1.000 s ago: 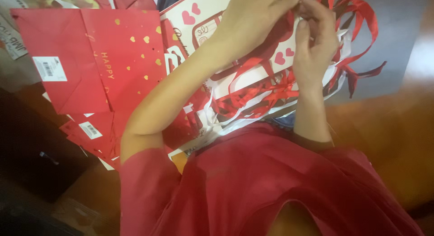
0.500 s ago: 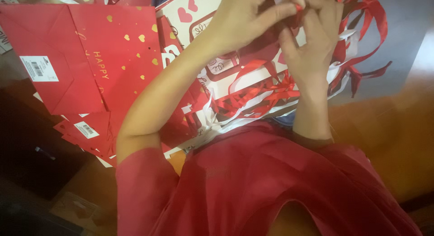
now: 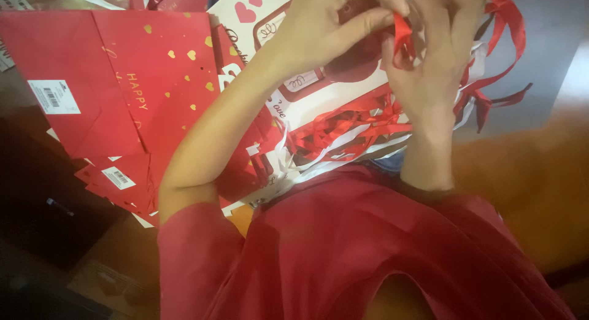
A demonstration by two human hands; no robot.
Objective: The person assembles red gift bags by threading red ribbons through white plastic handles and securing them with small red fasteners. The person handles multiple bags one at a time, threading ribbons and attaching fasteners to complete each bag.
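My left hand and my right hand are raised together at the top of the view, fingers pinched on a red ribbon between them. Loops and tails of the same red ribbon hang to the right of my right hand. Beneath the hands lies a white gift bag with red hearts, and a heap of red and white ribbon handles spreads over it. My red sleeves and top fill the lower part of the view.
A stack of flat red gift bags with small gold hearts lies at the left, some with white barcode stickers. An orange-brown surface shows at the right, a grey area above it.
Both hands have shifted slightly downward in the view and drawn closer, the fingers working the red ribbon; the view has tilted a little.
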